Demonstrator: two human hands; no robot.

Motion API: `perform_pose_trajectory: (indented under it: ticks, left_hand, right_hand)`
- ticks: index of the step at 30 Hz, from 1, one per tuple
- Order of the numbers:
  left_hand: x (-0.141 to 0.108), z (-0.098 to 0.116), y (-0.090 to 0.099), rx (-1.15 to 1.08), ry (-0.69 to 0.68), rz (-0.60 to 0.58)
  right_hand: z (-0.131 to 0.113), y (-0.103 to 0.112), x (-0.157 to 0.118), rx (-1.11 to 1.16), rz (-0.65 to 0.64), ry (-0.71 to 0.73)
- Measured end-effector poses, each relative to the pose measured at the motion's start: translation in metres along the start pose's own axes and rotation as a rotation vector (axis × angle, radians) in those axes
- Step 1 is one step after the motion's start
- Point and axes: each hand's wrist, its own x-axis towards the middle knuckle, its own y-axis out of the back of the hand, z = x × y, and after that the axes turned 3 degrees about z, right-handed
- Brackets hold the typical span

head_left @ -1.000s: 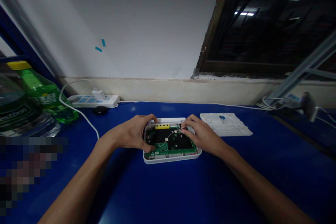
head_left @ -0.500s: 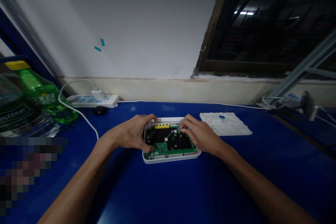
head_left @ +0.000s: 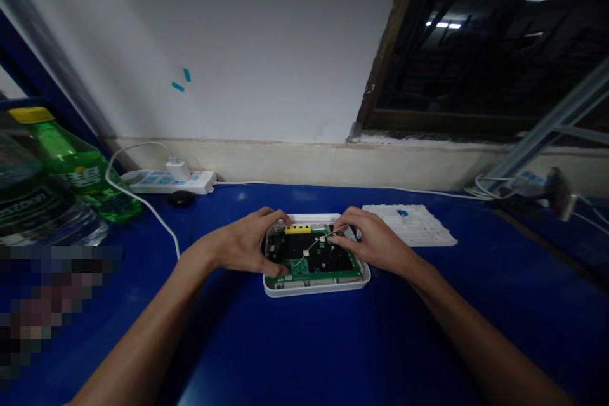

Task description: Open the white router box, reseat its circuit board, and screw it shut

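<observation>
An opened white router base (head_left: 316, 290) lies on the blue table, holding a green circuit board (head_left: 304, 270) with a yellow port block (head_left: 298, 229) and black shield panels (head_left: 328, 258). My left hand (head_left: 247, 244) grips the base's left side, its thumb resting on the board's corner. My right hand (head_left: 375, 242) is over the base's right side. Its fingertips appear pinched on a thin white wire (head_left: 314, 244), which crosses the board with small white clips on it. The hands hide both side edges of the board.
A white perforated cover (head_left: 409, 225) lies right of the base. Farther left stand a green bottle (head_left: 71, 165), a large water bottle (head_left: 28, 203), a power strip (head_left: 166, 181) with a white charger, and a small black round object (head_left: 181, 198). A pixelated patch covers the lower left.
The router base has shifted slightly to the right, and both hands have moved with it. The wire now runs a little straighter toward my right fingertips.
</observation>
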Motion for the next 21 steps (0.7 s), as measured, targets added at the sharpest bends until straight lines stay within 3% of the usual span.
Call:
perform_pose_trajectory:
  ticks: [6, 14, 21]
  left_hand:
    - [0.0052, 0.0012, -0.0093, 0.019, -0.021, -0.021]
    - [0.0053, -0.0006, -0.0063, -0.016, -0.020, -0.047]
    - [0.0044, 0.0050, -0.0056, -0.005, -0.004, -0.051]
  right_hand:
    - [0.0020, -0.0042, -0.0031, 0.024, -0.028, 0.061]
    - [0.0081, 0.0002, -0.0004, 0.143, -0.086, 0.064]
    - [0.0018, -0.0010, -0.0043, 0.014, -0.071, 0.098]
